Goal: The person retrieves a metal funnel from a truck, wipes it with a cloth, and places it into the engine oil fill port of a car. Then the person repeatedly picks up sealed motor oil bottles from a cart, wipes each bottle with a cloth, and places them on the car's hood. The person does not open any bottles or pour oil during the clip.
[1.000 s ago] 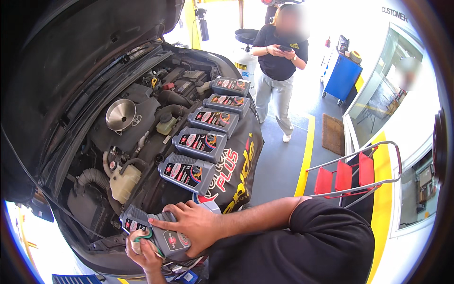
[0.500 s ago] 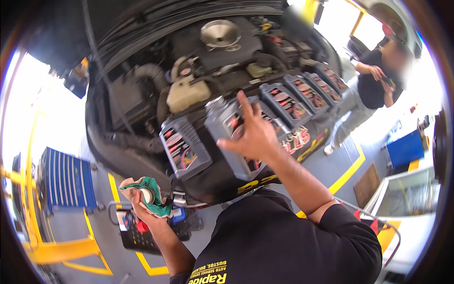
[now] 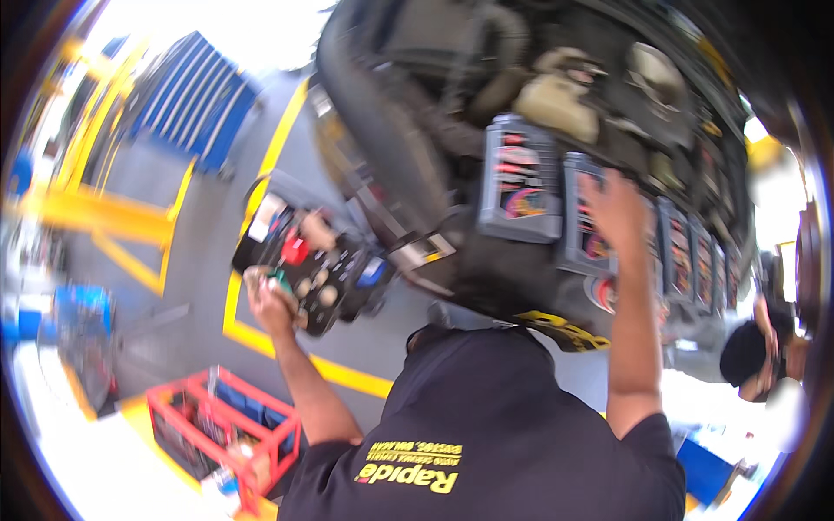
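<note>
My left hand [image 3: 271, 300] is stretched out over a black wheeled tool tray, its fingers closed on a green cloth [image 3: 281, 280]. Motion blur smears the cloth, and only a small bit of it shows. My right hand [image 3: 615, 208] lies over a grey oil bottle [image 3: 576, 204] at the car's front edge, fingers spread and covering part of its label. Whether the palm presses on that bottle is unclear. Just left of it stands another grey oil bottle [image 3: 521, 187]. Several more oil bottles [image 3: 676, 247] line up to the right, partly behind my forearm.
The open engine bay holds a cream plastic reservoir [image 3: 556, 104] and a metal funnel [image 3: 656, 78]. The black tool tray [image 3: 326, 317] carries a red item and other small parts. A red-framed rack [image 3: 228, 425] stands lower left, a blue tool cabinet [image 3: 193, 100] farther off. Another person [image 3: 754, 352] is at right.
My view has swung left, so the car sits farther right in it. My left hand has moved over the tool tray with the cloth. My right hand remains by the same bottle.
</note>
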A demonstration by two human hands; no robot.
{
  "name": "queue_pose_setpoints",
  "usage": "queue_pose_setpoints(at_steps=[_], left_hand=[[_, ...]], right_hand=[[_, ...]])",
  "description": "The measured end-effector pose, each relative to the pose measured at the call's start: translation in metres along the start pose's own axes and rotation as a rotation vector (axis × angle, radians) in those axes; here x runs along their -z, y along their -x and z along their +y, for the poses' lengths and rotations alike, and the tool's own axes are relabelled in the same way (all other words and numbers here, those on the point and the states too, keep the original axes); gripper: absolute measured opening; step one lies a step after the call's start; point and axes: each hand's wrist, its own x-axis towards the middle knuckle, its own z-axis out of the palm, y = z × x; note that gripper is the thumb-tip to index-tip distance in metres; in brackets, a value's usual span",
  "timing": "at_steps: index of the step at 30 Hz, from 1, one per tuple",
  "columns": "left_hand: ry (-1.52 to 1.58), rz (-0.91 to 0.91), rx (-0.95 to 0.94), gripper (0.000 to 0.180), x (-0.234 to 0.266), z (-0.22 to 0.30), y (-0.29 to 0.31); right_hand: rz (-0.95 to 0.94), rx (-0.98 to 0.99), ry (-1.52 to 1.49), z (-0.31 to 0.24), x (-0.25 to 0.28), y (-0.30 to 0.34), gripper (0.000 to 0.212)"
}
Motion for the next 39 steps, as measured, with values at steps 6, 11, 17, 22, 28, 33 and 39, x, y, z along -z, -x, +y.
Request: queue_pose_setpoints(at_steps=[6, 11, 17, 22, 28, 33, 39], left_hand=[[0.189, -0.109, 0.646, 0.036, -0.009, 0.011, -0.028], [0.263, -0.334, 0.254, 0.029, -0.100, 0.024, 0.003], [0.253, -0.194, 0.025, 0.034, -0.109, 0.174, -0.035], [0.562, -0.207, -0.220, 0.038, -0.039, 0.297, -0.059], [0.883, -0.449, -0.403, 0.043, 0.056, 0.381, -0.074], [1.132, -0.800, -0.837, 0.048, 0.123, 0.442, -0.054], [1.215, -0.617, -1.924, 0.037, 0.151, 0.484, -0.019]], right_hand=[[0.152, 0.315, -0.428, -0.052, -0.018, 0.023, 0.069], [-0.011, -0.014, -0.268, -0.096, -0.015, 0.027, 0.138], [-0.256, 0.042, -0.370, -0.126, -0.012, 0.020, 0.130], [-0.149, 0.118, -0.747, -0.075, 0.014, 0.065, 0.131], [0.024, 0.742, -1.219, -0.040, -0.009, 0.125, 0.130], [-0.239, 0.861, -1.666, -0.001, -0.038, 0.167, 0.127], [-0.673, 0.796, -1.792, 0.052, -0.031, 0.213, 0.126]])
